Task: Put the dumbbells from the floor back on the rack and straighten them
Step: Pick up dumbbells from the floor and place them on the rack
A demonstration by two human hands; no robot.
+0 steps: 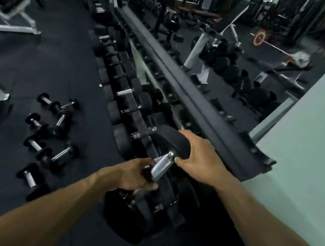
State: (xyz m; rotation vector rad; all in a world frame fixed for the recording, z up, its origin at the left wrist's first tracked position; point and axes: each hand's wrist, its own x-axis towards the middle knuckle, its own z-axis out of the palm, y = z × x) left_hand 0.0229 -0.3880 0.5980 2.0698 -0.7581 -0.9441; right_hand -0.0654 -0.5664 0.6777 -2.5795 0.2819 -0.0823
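A large black dumbbell (170, 140) with a chrome handle lies at the near end of the long dumbbell rack (212, 118). My right hand (199, 157) is clamped over its far black head. My left hand (133, 174) grips the near end of its chrome handle. The near head is partly hidden below my left hand. On the dark floor to the left lie several small black dumbbells (50, 137) with chrome handles, scattered at different angles. The rack's lower tier holds a row of black dumbbells (120, 85) running away from me.
A pale green wall (317, 139) stands at the right, next to a mirror (246, 50) that reflects benches and a barbell. White-framed benches (9, 15) stand on the floor at the left. Black rubber flooring (48, 63) lies between benches and rack.
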